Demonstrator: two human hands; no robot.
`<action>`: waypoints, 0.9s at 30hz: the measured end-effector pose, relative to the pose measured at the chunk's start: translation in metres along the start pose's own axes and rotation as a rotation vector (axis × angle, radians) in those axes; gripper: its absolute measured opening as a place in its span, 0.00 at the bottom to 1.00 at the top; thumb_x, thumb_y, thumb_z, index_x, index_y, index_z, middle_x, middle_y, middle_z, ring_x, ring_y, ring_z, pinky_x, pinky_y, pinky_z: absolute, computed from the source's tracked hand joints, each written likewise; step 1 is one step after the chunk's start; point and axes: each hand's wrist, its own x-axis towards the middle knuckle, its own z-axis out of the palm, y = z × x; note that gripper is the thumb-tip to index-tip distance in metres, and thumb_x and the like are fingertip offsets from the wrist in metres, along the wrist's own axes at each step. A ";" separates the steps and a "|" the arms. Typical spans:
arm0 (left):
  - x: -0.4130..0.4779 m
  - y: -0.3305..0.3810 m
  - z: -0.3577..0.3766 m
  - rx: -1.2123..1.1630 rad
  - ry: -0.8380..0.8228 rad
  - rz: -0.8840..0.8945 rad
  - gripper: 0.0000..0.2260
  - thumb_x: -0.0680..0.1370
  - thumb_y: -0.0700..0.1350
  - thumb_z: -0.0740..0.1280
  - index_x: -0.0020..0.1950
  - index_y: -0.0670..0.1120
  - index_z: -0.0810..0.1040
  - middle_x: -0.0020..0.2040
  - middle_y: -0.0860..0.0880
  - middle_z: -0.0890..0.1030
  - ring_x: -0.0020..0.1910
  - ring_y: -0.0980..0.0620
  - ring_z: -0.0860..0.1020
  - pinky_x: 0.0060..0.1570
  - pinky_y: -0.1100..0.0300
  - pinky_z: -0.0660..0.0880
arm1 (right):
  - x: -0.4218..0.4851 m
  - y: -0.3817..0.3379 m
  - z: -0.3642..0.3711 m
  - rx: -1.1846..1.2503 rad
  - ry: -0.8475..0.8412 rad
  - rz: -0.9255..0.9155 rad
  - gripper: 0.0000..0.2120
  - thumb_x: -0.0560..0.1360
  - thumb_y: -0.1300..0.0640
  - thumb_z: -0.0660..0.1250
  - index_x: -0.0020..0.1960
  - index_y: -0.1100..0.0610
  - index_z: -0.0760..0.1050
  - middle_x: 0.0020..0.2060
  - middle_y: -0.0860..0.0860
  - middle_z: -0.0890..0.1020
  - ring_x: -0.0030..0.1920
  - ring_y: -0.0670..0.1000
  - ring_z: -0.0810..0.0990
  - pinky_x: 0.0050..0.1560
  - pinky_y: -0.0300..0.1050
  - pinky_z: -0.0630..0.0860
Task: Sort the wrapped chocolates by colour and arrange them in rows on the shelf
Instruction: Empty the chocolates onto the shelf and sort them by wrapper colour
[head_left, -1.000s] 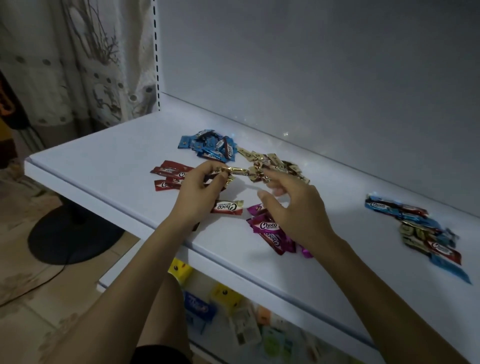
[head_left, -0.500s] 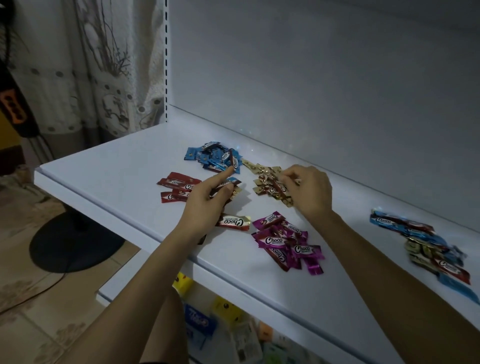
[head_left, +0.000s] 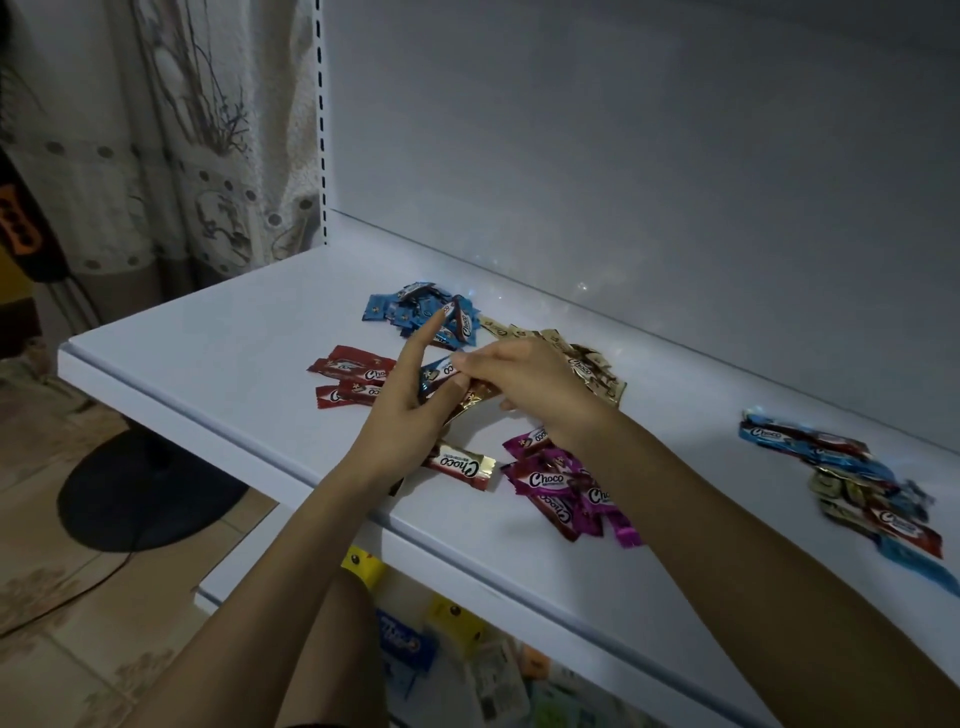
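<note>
Head view: above the white shelf, the left hand grips a blue chocolate and a gold chocolate, its index finger straight. The right hand pinches the blue chocolate's end and hides part of the gold pile. A blue pile, red pile and purple pile lie around them. A mixed pile lies well apart to the right.

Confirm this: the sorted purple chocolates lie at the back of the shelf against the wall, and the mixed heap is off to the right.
Wrong in one point. The head view shows the purple chocolates near the front edge of the shelf, not at the back. The mixed heap is indeed off to the right.
</note>
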 end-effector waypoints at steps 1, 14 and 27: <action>0.000 0.000 -0.001 -0.006 0.011 -0.022 0.25 0.81 0.45 0.62 0.75 0.60 0.58 0.73 0.49 0.68 0.65 0.55 0.74 0.60 0.63 0.73 | 0.004 0.000 0.000 0.064 -0.002 0.029 0.06 0.74 0.51 0.71 0.45 0.53 0.80 0.42 0.46 0.83 0.41 0.43 0.80 0.39 0.38 0.71; 0.016 -0.002 -0.001 -0.240 0.266 -0.277 0.14 0.82 0.45 0.61 0.67 0.54 0.70 0.32 0.52 0.73 0.26 0.63 0.71 0.28 0.67 0.72 | 0.115 0.011 0.004 0.135 0.407 0.112 0.08 0.71 0.57 0.74 0.44 0.56 0.76 0.39 0.54 0.83 0.28 0.44 0.78 0.25 0.35 0.71; 0.016 -0.006 0.000 -0.267 0.246 -0.242 0.09 0.82 0.44 0.62 0.59 0.58 0.74 0.31 0.52 0.75 0.29 0.60 0.74 0.30 0.66 0.73 | 0.163 0.015 0.028 -0.117 0.414 0.036 0.09 0.72 0.52 0.72 0.40 0.58 0.80 0.40 0.55 0.84 0.41 0.54 0.82 0.41 0.45 0.79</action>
